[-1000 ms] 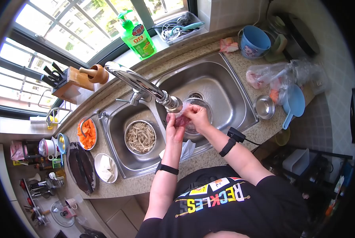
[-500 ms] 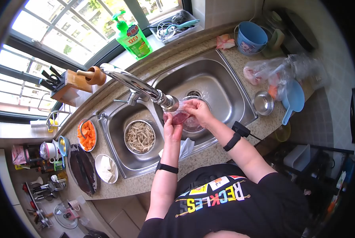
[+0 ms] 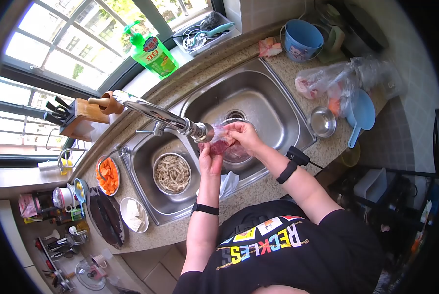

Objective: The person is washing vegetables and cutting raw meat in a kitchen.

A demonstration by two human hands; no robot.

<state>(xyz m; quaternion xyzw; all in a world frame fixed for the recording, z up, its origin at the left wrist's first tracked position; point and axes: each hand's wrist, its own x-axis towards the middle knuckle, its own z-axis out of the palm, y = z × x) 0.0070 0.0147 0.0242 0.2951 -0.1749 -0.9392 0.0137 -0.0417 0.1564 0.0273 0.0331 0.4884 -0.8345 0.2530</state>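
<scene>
My left hand (image 3: 211,160) is closed on a dark red piece of meat (image 3: 220,146) just below the faucet head (image 3: 203,133). My right hand (image 3: 245,137) pinches the other side of the meat, fingertips together. Both hands are over the right sink basin (image 3: 273,105), where a bowl partly hidden by the hands sits beneath them. Water splashes around the meat. In the left basin stands a round metal bowl of pale strips (image 3: 172,173), apart from my hands.
A plate of orange chunks (image 3: 109,176), a white bowl with white slabs (image 3: 134,215) and a dark board (image 3: 103,215) lie left of the sink. On the right are a small metal bowl (image 3: 323,122), a blue ladle-like scoop (image 3: 361,110), plastic bags (image 3: 337,85) and a blue bucket (image 3: 303,41).
The camera view has shifted slightly. Both hands stay under the faucet with the meat, which appears turned a little, with a broader face showing.
</scene>
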